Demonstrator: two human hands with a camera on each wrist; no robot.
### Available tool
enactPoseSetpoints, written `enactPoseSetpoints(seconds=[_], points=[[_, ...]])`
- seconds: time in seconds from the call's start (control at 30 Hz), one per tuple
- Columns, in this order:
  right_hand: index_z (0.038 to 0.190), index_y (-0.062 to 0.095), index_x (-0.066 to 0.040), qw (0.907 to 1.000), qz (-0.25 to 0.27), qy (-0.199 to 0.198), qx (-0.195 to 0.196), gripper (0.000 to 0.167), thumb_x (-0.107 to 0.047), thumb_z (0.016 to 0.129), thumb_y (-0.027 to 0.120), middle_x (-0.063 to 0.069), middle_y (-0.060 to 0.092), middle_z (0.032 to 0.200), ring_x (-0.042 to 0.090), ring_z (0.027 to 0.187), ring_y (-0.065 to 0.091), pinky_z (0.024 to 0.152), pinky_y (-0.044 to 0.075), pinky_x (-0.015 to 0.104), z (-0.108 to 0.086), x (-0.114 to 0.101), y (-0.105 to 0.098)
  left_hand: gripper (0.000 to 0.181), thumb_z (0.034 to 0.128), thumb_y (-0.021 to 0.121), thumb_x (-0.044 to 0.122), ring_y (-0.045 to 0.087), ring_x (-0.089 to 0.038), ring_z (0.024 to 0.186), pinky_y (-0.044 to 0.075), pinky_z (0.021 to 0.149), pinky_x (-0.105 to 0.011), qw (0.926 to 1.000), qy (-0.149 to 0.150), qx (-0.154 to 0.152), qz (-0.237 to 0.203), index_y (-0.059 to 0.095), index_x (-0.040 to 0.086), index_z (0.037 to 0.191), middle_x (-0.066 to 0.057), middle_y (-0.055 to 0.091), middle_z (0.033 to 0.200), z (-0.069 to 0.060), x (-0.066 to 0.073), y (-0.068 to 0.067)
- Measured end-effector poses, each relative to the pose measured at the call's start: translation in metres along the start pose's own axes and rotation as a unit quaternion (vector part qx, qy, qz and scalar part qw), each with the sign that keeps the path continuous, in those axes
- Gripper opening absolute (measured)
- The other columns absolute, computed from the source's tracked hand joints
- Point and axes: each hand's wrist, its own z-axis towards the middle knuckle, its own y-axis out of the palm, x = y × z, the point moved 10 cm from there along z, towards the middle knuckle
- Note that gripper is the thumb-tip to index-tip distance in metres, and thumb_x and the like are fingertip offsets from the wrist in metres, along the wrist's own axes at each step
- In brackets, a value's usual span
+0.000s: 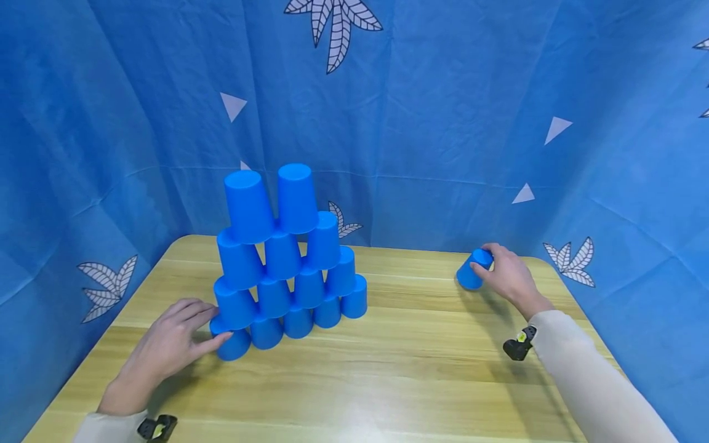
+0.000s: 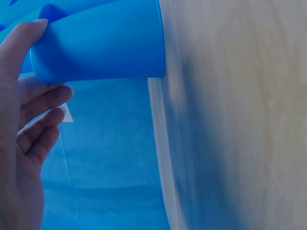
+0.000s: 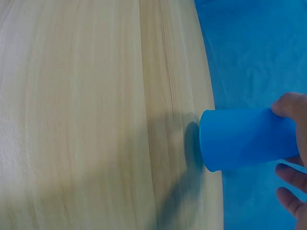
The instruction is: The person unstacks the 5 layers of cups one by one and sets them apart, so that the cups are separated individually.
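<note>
A pyramid of upside-down blue cups stands on the left of the wooden table, with two cups on its top row. At its lower left corner, my left hand holds the end cup of the bottom row between thumb and fingers; the thumb lies near that cup's upper end. Far off to the right, my right hand grips a single blue cup around its closed end, the wide rim facing down. Whether that rim touches the table cannot be told.
A blue cloth with leaf and triangle prints hangs behind the table and at both sides. The single cup is close to the table's back edge. Bare tabletop lies between the pyramid and my right hand.
</note>
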Motion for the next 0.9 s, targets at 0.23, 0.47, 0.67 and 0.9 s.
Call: enactPoseSetpoints(seconds=[0.23,0.47,0.67,0.9], points=[[0.14,0.039,0.007,0.9999,-0.005,0.015,-0.001,0.068,-0.04,0.096,0.059,0.034,0.047,0.132,0.053,0.118,0.046,0.093,0.042,0.066,0.006,0.013,-0.002,0.066,0.0917,0.055,0.061,0.061,-0.033,0.09,0.05,0.082,-0.047,1.0,-0.001,-0.002,0.002,0.073,-0.003,0.097,-0.014,0.069,0.094,-0.001,-0.001,0.001],[0.139,0.038,0.01,0.9994,-0.005,0.034,-0.007,0.067,-0.037,0.096,0.059,0.036,0.044,0.131,0.055,0.117,0.045,0.092,0.042,0.067,0.006,0.032,-0.003,0.066,0.0928,0.054,0.06,0.061,-0.032,0.089,0.05,0.082,-0.045,1.0,0.008,0.006,-0.001,0.073,-0.003,0.096,-0.014,0.069,0.093,0.0,0.001,0.0],[0.139,0.036,0.01,0.9986,-0.02,0.048,-0.005,0.067,-0.038,0.097,0.057,0.037,0.043,0.131,0.057,0.116,0.044,0.09,0.042,0.069,0.006,0.05,-0.005,0.065,0.092,0.056,0.06,0.061,-0.031,0.089,0.05,0.081,-0.045,0.9999,0.008,0.007,-0.001,0.073,-0.003,0.095,-0.013,0.069,0.093,0.0,0.001,0.0],[0.138,0.036,0.011,0.9983,-0.028,0.051,-0.01,0.075,-0.048,0.096,0.055,0.038,0.042,0.13,0.058,0.115,0.043,0.089,0.041,0.07,0.006,0.059,-0.006,0.067,0.093,0.053,0.061,0.061,-0.031,0.09,0.051,0.081,-0.046,1.0,0.002,-0.002,0.005,0.073,-0.003,0.097,-0.013,0.069,0.094,0.0,0.001,0.0]])
